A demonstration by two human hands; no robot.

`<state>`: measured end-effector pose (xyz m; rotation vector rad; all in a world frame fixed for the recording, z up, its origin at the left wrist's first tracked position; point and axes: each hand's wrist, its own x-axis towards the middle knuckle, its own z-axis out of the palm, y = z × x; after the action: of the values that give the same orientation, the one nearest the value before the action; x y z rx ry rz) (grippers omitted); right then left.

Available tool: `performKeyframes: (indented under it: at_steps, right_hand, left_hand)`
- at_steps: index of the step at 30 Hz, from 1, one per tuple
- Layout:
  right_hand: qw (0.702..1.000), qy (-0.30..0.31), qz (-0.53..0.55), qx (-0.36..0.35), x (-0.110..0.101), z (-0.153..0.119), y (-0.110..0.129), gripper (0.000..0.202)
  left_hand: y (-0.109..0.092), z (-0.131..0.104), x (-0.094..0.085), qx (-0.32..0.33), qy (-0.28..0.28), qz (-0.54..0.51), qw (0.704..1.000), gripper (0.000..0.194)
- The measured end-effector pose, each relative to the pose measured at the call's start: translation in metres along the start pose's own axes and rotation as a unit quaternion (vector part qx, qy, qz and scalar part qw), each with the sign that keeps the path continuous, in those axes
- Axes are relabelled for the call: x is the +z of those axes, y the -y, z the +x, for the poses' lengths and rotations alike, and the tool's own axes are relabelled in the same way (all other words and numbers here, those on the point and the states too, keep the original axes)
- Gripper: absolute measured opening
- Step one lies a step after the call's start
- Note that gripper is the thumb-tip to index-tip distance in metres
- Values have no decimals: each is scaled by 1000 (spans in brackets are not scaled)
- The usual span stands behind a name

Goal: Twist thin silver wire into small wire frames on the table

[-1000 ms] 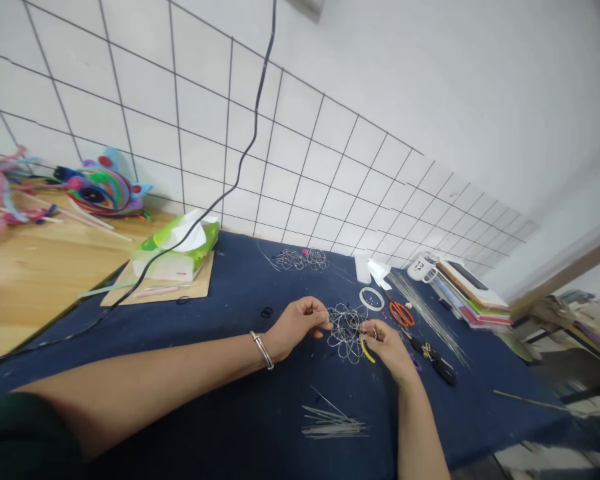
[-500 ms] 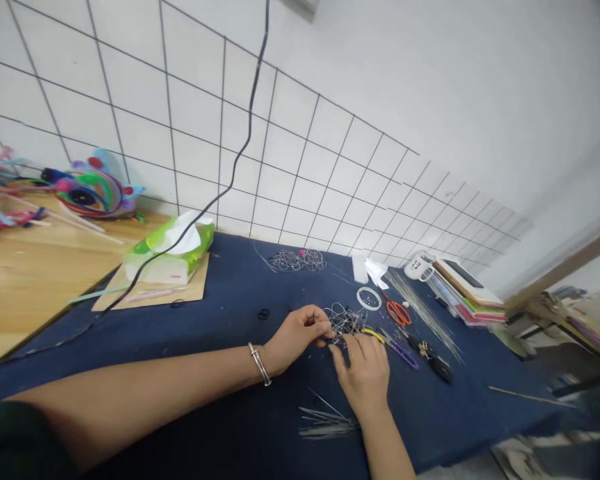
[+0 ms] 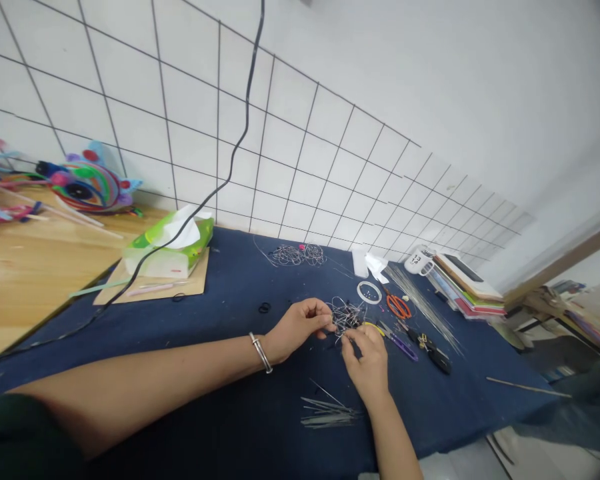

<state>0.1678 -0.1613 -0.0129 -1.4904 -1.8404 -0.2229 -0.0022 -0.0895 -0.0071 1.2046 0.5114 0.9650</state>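
A loose tangle of thin silvery wire with dark bits in it lies on the dark blue cloth. At its left edge, my left hand pinches with thumb and forefinger on a bit of wire; a silver bangle circles that wrist. My right hand is closed in a pinch at the tangle's lower side, its fingertips also at the wire. The exact strands between the fingers are too fine to make out. Below the hands lies a bundle of short straight wires.
Right of the tangle lie purple-handled snips, orange-handled scissors, black-handled pliers and a white ring dish. Long wires, a mug and stacked books sit beyond. A tissue pack and black cable are left.
My right hand has turned slightly, its thumb and forefinger drawing together near the wire. My left hand stays at the tangle's left edge. The view has shifted a little.
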Motion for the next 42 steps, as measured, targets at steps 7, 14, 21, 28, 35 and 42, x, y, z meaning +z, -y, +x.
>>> performKeyframes:
  at_steps: [7, 14, 21, 28, 35, 42]
  right_hand:
    - [996, 16, 79, 46, -6, 2, 2, 11]
    - [976, 61, 180, 105, -14, 6, 3, 16]
    - [992, 5, 120, 35, -12, 1, 3, 12]
    - [1000, -5, 26, -15, -10, -3, -4, 16]
    - [995, 0, -83, -62, -10, -4, -7, 22]
    - [983, -1, -134, -123, -9, -4, -8, 27]
  left_hand:
    - [8, 6, -4, 46, 11, 45, 998, 15]
    - [-3, 1, -8, 225, 31, 280, 933, 12]
    - [-10, -1, -4, 143, 36, 248, 957, 11]
    - [-10, 8, -8, 94, 27, 145, 985, 14]
    - [-29, 9, -11, 141, 46, 262, 954, 14]
    - [-38, 10, -14, 156, 61, 387, 907, 11]
